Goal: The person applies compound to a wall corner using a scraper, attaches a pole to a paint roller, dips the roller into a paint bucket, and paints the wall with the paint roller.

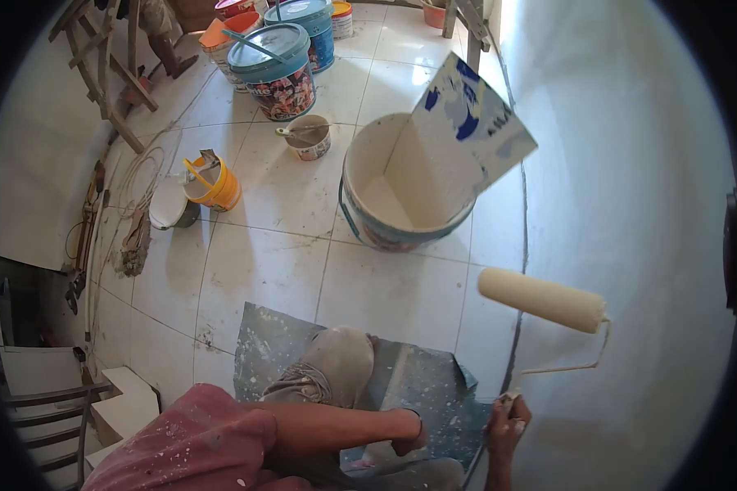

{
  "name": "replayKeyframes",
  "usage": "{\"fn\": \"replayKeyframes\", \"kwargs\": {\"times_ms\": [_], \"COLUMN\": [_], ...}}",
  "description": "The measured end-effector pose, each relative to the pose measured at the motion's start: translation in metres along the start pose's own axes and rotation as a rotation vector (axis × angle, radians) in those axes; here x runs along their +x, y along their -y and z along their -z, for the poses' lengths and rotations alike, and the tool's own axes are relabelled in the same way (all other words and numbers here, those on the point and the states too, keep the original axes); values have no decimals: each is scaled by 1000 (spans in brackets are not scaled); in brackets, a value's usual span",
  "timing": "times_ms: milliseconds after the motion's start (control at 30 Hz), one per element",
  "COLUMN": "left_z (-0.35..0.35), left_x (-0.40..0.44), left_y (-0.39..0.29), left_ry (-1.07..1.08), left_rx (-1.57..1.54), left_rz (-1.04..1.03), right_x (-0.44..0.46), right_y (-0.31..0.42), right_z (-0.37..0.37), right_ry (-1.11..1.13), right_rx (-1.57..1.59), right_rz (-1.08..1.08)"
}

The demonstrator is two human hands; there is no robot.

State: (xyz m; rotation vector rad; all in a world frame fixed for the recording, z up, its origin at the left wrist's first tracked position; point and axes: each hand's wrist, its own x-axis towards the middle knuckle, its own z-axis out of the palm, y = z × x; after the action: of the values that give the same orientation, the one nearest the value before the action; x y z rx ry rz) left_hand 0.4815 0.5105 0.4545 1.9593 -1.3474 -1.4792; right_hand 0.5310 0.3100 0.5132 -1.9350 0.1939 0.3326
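Note:
My right hand (507, 419) is wrapped round the handle of a paint roller. The cream sleeve of the paint roller (540, 299) overlaps the white wall (630, 270) at the right; I cannot tell whether it touches. My left hand (409, 434) is low over a paint-spotted grey sheet (434, 385), its fingers curled and partly hidden, with nothing seen in them. In front stands a large bucket (354, 196), coated inside with cream paint. A flat board (475, 123) smeared with blue and grey leans in it, jutting above the rim.
Blue lidded paint buckets (278, 82) stand at the back. A small tub (309, 139) holds a brush. A yellow pail (217, 186) stands beside a white-topped container (172, 203). Wooden trestle legs (106, 74) and another person's leg (162, 45) are at upper left; a dark slatted chair (53, 421) is lower left.

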Motion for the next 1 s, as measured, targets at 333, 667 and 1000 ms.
{"fn": "replayKeyframes", "kwargs": {"times_ms": [333, 667, 1000], "left_z": [62, 20, 148], "left_x": [-208, -333, -496], "left_y": [54, 43, 126], "left_ry": [-477, -678, -593], "left_rx": [-317, -686, -821], "left_rz": [312, 752, 1180], "right_x": [37, 164, 286], "right_y": [288, 373, 269], "right_z": [-131, -219, -337], "right_ry": [131, 324, 269], "right_rx": [311, 814, 652], "right_rz": [-360, -820, -1165]}}
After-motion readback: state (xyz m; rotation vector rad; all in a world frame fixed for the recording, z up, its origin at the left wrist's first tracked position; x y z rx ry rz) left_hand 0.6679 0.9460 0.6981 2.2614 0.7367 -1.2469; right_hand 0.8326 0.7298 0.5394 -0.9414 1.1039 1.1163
